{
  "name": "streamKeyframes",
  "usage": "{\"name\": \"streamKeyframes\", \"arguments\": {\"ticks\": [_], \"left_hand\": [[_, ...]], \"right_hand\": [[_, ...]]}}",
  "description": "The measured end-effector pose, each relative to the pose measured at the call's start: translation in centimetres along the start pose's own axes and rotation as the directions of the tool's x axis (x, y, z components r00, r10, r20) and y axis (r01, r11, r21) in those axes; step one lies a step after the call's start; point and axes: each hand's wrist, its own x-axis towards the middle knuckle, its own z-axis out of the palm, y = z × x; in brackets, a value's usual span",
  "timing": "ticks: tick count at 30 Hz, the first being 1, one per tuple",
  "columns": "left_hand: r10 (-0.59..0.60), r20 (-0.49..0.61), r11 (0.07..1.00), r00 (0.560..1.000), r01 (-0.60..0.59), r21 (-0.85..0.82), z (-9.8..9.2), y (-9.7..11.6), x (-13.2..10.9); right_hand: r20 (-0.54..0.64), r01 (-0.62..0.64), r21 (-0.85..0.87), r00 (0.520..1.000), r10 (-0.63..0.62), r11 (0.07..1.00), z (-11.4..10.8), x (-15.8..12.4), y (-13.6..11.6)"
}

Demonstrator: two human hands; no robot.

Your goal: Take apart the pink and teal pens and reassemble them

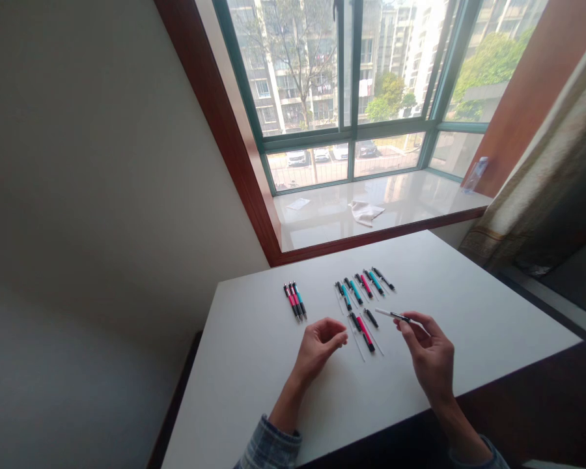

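Right hand [432, 355] pinched a refill [393, 316] clear of pens [364, 286] rowed for reach on the desk [469, 306]; left hand [322, 339] curled its fingers together.

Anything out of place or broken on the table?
Nothing spilled or damaged. Only the cluster beside the left hand looks untidy: a pink pen, a short black piece and loose thin rods lie unevenly, unlike the neat row of pens behind. The right hand pinches a thin refill.
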Motion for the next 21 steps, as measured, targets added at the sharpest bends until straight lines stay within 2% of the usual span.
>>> {"name": "streamKeyframes", "arguments": {"ticks": [3, 6, 8, 10, 13, 21], "left_hand": [[0.009, -0.013, 1.0, 1.0, -0.009, 0.015, 0.1, 0.1, 0.0], [0.015, -0.021, 0.999, 1.0, -0.014, 0.03, 0.2, 0.2, 0.0], [0.016, -0.023, 0.999, 1.0, -0.015, 0.043, 0.2, 0.1, 0.1], [0.013, -0.026, 0.998, 1.0, -0.011, 0.056, 0.2, 0.0, 0.1], [0.013, -0.031, 0.998, 0.999, -0.011, 0.065, 0.1, -0.2, 0.2], [0.023, -0.017, 0.996, 1.0, -0.021, 0.089, 0.1, -0.4, 0.3]], "right_hand": [[0.036, 0.127, -0.199, 0.992, -0.123, 0.972, -2.0, 1.1, 0.9], [0.229, 0.285, -0.386, 0.951, -0.208, 0.877, -3.1, 1.6, 1.6], [0.374, 0.386, -0.451, 0.9, -0.222, 0.805, -3.3, 1.7, 1.9], [0.462, 0.455, -0.479, 0.858, -0.224, 0.75, -3.2, 1.6, 2.2], [0.504, 0.497, -0.505, 0.834, -0.226, 0.706, -3.0, 1.6, 2.6], [0.502, 0.488, -0.531, 0.84, -0.207, 0.693, -2.8, 1.6, 2.5]]}}
